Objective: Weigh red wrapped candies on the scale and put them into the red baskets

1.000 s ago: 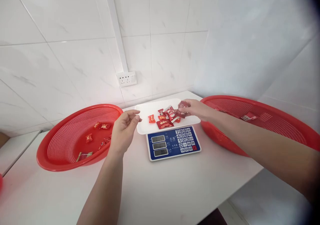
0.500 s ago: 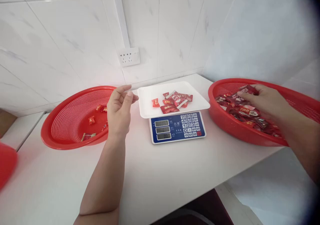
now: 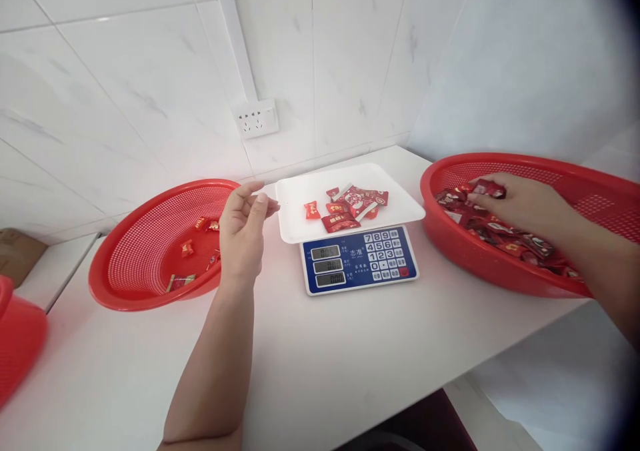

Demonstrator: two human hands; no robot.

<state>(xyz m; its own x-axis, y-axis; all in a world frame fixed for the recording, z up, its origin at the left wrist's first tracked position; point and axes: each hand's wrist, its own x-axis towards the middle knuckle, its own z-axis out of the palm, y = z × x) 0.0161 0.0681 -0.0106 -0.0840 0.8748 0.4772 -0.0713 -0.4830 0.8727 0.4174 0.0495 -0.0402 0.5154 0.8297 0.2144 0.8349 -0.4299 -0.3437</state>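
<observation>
A blue-faced scale [image 3: 360,261] stands on the white counter with a white tray [image 3: 300,227] on top. Several red wrapped candies [image 3: 345,209] lie on the tray. My left hand [image 3: 243,229] hovers just left of the tray, fingers loosely curled and apart, holding nothing. My right hand [image 3: 523,203] reaches into the red basket on the right [image 3: 465,251], which holds a pile of red candies [image 3: 500,227]. Its fingers are closed on a red candy packet [image 3: 487,187] above the pile.
A second red basket [image 3: 135,271] on the left holds a few candies [image 3: 193,251]. Part of another red container [image 3: 17,334] shows at the far left edge. A wall socket [image 3: 257,119] sits on the tiled wall behind. The counter ends at the lower right.
My right hand left the tray and moved right into the right basket, where it has closed on a candy. My left hand stayed beside the tray. The view tilted down slightly.
</observation>
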